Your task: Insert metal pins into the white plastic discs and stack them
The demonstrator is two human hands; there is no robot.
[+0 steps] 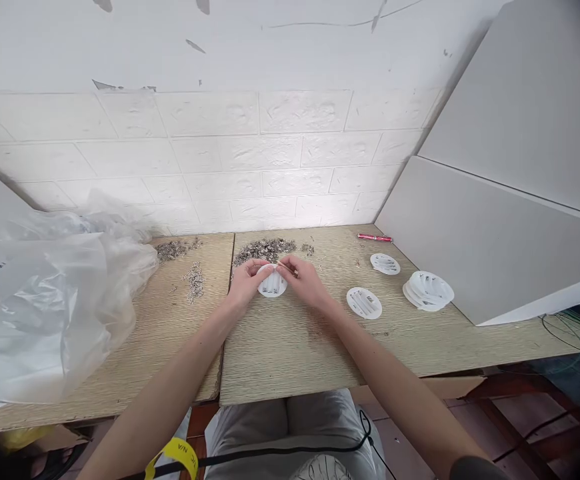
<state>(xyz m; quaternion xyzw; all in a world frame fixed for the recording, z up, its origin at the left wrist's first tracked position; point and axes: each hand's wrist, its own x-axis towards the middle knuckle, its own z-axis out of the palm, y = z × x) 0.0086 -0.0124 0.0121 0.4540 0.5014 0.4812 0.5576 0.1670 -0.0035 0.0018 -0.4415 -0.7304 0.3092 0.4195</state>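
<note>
My left hand (249, 282) grips the left rim of a white round plastic disc (273, 287), its thumb lying over the upper edge. The disc has raised parallel channels and small metal pieces near its lower edge. At the upper right rim, my right hand (302, 280) is closed with its fingertips together on the disc; a thin tan sliver shows by the thumb, too small to name. Just behind both hands lies a heap of small metal pieces (265, 249), partly hidden by the fingers.
Similar white discs lie to the right: a single disc (365, 303), another disc (385, 264) and a stack (429, 291). A red pen (375, 237) rests near the wall. Leftward are smaller metal piles (195, 282) and a large clear plastic bag (55, 300). A grey panel (490, 233) bounds the right.
</note>
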